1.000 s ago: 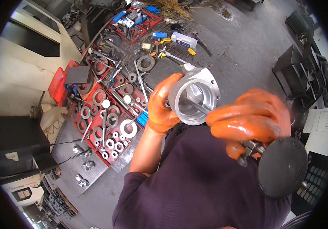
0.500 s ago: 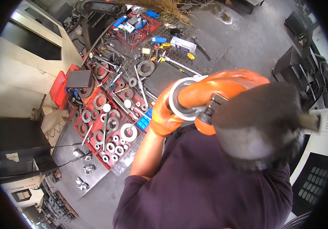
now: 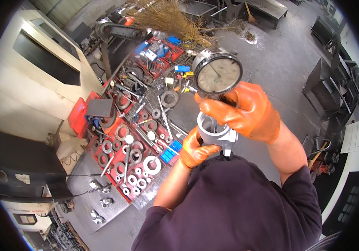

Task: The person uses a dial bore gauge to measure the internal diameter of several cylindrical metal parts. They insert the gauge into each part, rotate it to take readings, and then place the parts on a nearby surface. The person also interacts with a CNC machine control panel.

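Note:
Both hands wear orange rubber gloves. My left hand grips a silver-grey hollow metal part from its left side, its round open bore tilted upward and a small lug sticking out below. My right hand is closed around the stem of a dial bore gauge, just under its round dial. The dial faces me, with a dark rim and a thin needle on a pale, dirty face. Below the glove, the gauge's thin stem reaches into the bore. Its lower end is hidden inside the part.
On the left, a workbench carries red trays of metal rings, a blue compartment box and scattered tools. Beyond stands a dry twig broom. A cream machine borders the far left. Dark metal stands are at the right.
My right hand has turned the gauge upright, from dial toward my right side to dial facing me above the part. My left hand and the part sit slightly lower and further right.

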The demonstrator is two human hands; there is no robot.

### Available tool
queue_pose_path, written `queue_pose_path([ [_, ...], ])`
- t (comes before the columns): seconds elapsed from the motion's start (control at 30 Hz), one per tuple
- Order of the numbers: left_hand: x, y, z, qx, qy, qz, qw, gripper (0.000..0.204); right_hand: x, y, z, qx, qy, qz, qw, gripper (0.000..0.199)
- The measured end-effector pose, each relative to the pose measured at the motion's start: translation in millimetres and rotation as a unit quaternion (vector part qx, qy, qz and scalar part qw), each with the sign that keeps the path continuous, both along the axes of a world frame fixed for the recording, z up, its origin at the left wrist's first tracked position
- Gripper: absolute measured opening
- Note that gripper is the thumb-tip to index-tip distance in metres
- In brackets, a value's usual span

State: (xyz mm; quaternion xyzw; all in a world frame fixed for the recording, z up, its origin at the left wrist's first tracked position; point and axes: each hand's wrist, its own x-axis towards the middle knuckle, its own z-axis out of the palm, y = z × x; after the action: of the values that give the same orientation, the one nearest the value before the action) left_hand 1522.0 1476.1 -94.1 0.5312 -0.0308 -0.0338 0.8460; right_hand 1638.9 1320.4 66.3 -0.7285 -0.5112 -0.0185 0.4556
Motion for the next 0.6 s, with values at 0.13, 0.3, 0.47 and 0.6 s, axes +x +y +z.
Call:
queue_pose_path([
  [0.13, -3, -1, -1, 0.054, -0.02, -0.006, 0.998, 0.06, 2, 3, 0, -0.024, 0.086, -0.028, 0.996, 0.02],
  [0.3, -5, -6, -8, 0.01, -0.01, -0.012, 1.0, 0.062, 9, -4, -11, -0.015, -0.152, -0.012, 0.988, 0.023],
  [0.47, -5, -6, -4, 0.013, 0.018, -0.018, 1.0, 0.068, 14, -6, -18, 0.011, -0.254, -0.027, 0.967, 0.036],
  [0.6, -6, -8, 7, 0.017, 0.002, -0.012, 1.0, 0.073, 17, -6, -16, 0.024, -0.287, -0.034, 0.957, 0.04],
])
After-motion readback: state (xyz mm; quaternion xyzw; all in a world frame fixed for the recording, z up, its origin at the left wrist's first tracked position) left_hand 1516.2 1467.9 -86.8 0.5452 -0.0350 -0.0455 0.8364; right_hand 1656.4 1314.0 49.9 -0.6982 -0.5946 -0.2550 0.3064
